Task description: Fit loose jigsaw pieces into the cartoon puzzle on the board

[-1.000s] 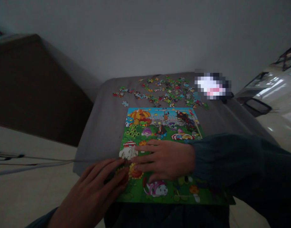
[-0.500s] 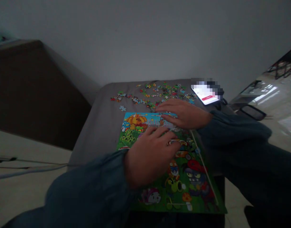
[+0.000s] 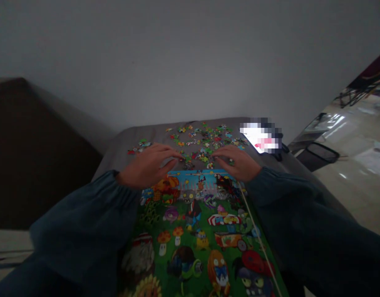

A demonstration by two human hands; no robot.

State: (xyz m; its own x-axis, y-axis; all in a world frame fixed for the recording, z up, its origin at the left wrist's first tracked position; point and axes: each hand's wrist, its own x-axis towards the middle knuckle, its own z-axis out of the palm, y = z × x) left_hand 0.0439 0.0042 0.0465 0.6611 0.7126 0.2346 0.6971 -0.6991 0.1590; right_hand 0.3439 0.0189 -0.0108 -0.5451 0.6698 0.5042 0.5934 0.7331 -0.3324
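Observation:
My left hand (image 3: pixel 149 166) reaches over the far left corner of a puzzle picture board (image 3: pixel 190 231), its fingers stretched and the thumb apart. Its fingertips come to the near side of a spread of loose jigsaw pieces (image 3: pixel 205 136). On the other side of these pieces, my right hand (image 3: pixel 238 163) is above the far right corner, fingers extended and thumb apart. No piece can be made out in either hand. Cartoon plants and monsters on green cover the board, with a blue strip along its far edge. Several pieces behind my left hand are partly hidden.
The grey cloth-covered surface (image 3: pixel 112 150) meets a pale wall (image 3: pixel 190 62). A lit phone (image 3: pixel 260 138), partly pixelated, lies at the right with a dark item behind it. A dark brown block of furniture (image 3: pixel 16 152) stands at the left, and shiny floor (image 3: pixel 347 173) shows at the right.
My left hand has left the middle of the board and moved up and left, beside the loose pieces. The right hand has come off the board's far part. The view has shifted, uncovering the picture.

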